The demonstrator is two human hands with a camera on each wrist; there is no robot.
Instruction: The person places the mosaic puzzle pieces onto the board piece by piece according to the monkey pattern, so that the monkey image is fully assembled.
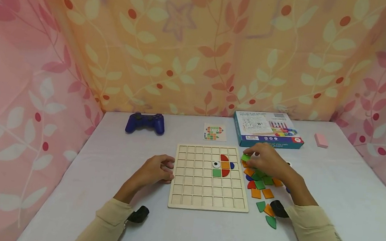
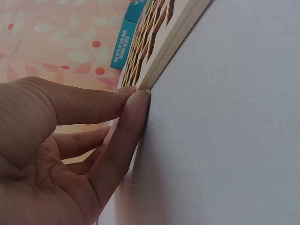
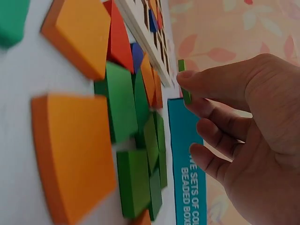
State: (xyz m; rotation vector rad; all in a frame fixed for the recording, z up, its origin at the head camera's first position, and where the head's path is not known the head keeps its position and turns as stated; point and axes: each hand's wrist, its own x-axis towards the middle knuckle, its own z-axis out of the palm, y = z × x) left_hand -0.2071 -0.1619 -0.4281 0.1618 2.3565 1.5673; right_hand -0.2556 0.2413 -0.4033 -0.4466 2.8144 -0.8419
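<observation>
A wooden grid board [image 1: 193, 189] lies flat on the table between the hands. Several coloured pieces sit in its cells at the upper right: red curved pieces, an orange square [image 1: 225, 165], a green square [image 1: 217, 173], a blue piece and a round eye piece [image 1: 216, 164]. At the board's left edge, my left hand [image 1: 152, 170] pinches the rim between thumb and finger, seen close up in the left wrist view. My right hand [image 1: 269, 160] pinches a light green tile [image 3: 183, 80] above the loose pieces [image 3: 123, 101], right of the board.
Behind the board lies a pattern card [image 1: 215, 132]. A blue game controller [image 1: 145, 123] is at back left, a teal and white box [image 1: 269, 130] at back right, with a pink block [image 1: 321, 140] beyond it. Loose orange and green pieces lie near the right sleeve.
</observation>
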